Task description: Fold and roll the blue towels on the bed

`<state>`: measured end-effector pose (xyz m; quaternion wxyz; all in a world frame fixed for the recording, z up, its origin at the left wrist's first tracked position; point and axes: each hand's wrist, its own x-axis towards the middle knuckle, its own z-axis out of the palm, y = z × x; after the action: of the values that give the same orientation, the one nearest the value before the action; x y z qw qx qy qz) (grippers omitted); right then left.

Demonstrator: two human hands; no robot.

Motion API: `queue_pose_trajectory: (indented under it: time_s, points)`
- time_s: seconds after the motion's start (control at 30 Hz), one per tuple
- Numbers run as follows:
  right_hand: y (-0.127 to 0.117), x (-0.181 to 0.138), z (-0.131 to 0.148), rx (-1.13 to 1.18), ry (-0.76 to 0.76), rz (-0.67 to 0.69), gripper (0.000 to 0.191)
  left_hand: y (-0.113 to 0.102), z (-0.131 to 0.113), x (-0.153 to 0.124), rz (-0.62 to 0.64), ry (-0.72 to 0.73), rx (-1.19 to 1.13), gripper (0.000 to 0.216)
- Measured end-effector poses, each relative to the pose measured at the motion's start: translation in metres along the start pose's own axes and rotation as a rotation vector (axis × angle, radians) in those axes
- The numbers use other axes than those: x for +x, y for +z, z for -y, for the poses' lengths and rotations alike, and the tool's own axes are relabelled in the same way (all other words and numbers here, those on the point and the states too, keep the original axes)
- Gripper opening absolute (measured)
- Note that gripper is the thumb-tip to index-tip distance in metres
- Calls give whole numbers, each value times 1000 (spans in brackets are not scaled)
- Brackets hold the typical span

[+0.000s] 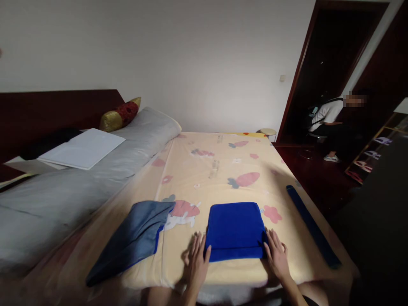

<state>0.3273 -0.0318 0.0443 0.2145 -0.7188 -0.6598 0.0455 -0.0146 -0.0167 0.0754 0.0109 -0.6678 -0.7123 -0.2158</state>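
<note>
A folded bright blue cloth [236, 225] lies flat on the patterned bed sheet [219, 182] in front of me, with a fold line running across its near part. Along its left edge rests my left hand [198, 253], fingers extended. At the right edge my right hand [276, 253] is likewise stretched out, its fingertips by the cloth's side. Neither hand is wrapped around anything. To the left a grey-blue cloth with blue edging [134, 238] is spread in a loose, wrinkled shape. A narrow dark blue strip [312, 225], perhaps rolled or folded cloth, lies along the bed's right side.
A long grey cushion or bedding roll [95, 187] runs along the left, with a white board or open book [84, 148] on it. Behind is a red-and-gold pillow [121, 114]. A person [328, 114] sits by the doorway, near a shoe rack [371, 155]. A stool [268, 132] stands beyond the bed.
</note>
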Motion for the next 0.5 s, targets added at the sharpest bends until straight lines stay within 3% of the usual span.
queue_pose_trajectory:
  time_s: [0.07,0.17,0.23,0.33,0.4,0.5]
  points:
    - [-7,-7,-7,41,10,-79,49,-11,5,-2,-98,-15,-56,43]
    - [-17,-15,-6,105,-43,-175,40,-27,9,-6,-133,78,-128,34]
    - [-23,-19,0,143,-100,-186,34,-36,6,-8,-155,119,-130,30]
    - [-27,-19,13,199,-162,-123,32,-41,-5,-8,-199,67,-91,29]
    - [-24,-19,19,223,-176,-34,33,-37,-12,-9,-128,70,-101,31]
    - [-9,-20,22,193,-161,94,46,-23,-13,-11,126,151,-167,38]
